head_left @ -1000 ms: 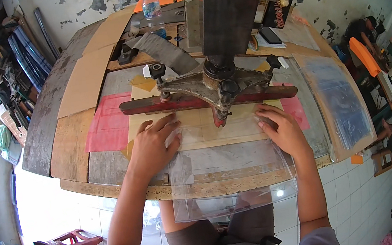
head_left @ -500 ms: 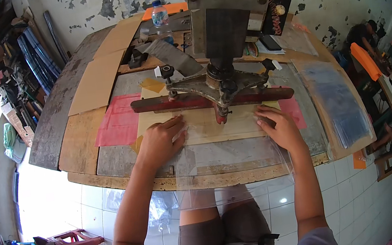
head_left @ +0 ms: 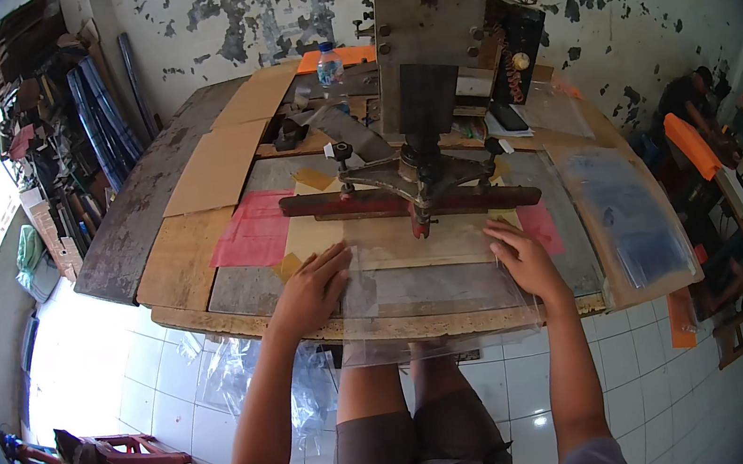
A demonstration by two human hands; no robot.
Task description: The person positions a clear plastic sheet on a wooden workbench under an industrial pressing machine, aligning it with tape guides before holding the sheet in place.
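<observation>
Fingers [head_left: 330,259] on our left hand [head_left: 311,290] are spread flat, palm down, pressing the left edge of a clear plastic sheet [head_left: 433,295]; our right hand [head_left: 525,260] does the same on the right edge, fingers apart and flat, not clamped on anything. Sheet lies across the near edge of the wooden workbench [head_left: 148,192], near part hanging off the edge over our lap. Just beyond the sheet sits a red bar [head_left: 330,206] under the metal press head [head_left: 416,173], running left to right. Pink paper [head_left: 248,235] lies left of the bar, touching the tan board [head_left: 372,237] under the sheet. Stack of clear bags [head_left: 620,207] is at the right end, well apart from our hands. Water bottle [head_left: 329,65] stands at the far side.
</observation>
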